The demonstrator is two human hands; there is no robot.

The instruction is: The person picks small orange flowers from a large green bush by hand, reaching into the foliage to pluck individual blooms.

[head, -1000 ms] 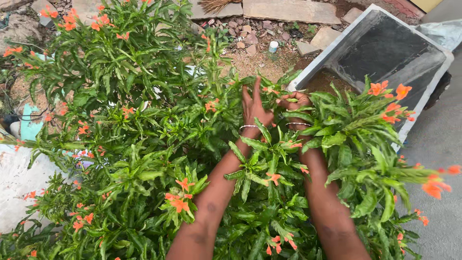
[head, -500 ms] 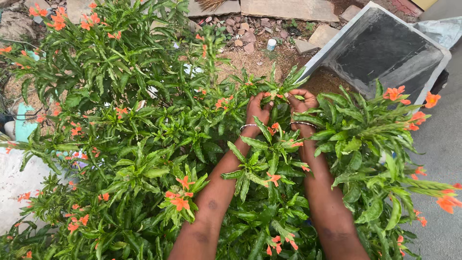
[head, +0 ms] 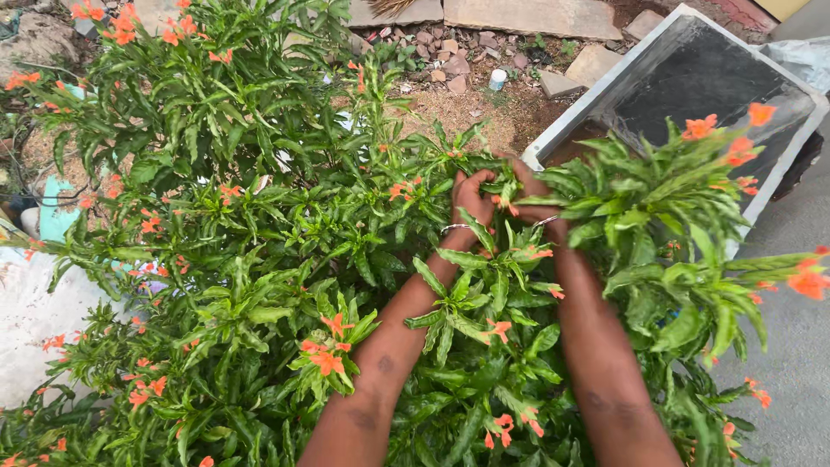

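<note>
A dense green shrub (head: 259,259) with narrow leaves and small orange flowers fills most of the view. Both my arms reach forward into it. My left hand (head: 471,197) is curled around a leafy stem with an orange flower near the top middle. My right hand (head: 529,192) sits just to its right, fingers closed on the same cluster of stems and partly hidden by leaves. A thin metal bangle (head: 456,227) circles each wrist. A branch with orange blooms (head: 722,143) bends out to the right of my right arm.
A grey rectangular trough (head: 692,78) with a dark inside stands at the upper right. Bare soil, small stones and flat slabs (head: 519,17) lie beyond the shrub. Grey pavement (head: 791,259) runs along the right edge. A pale surface (head: 26,311) shows at the left.
My left hand went from fingers spread upward to curled on the stems. Both hands drew together on the leafy cluster, and the right-hand branches swung upward.
</note>
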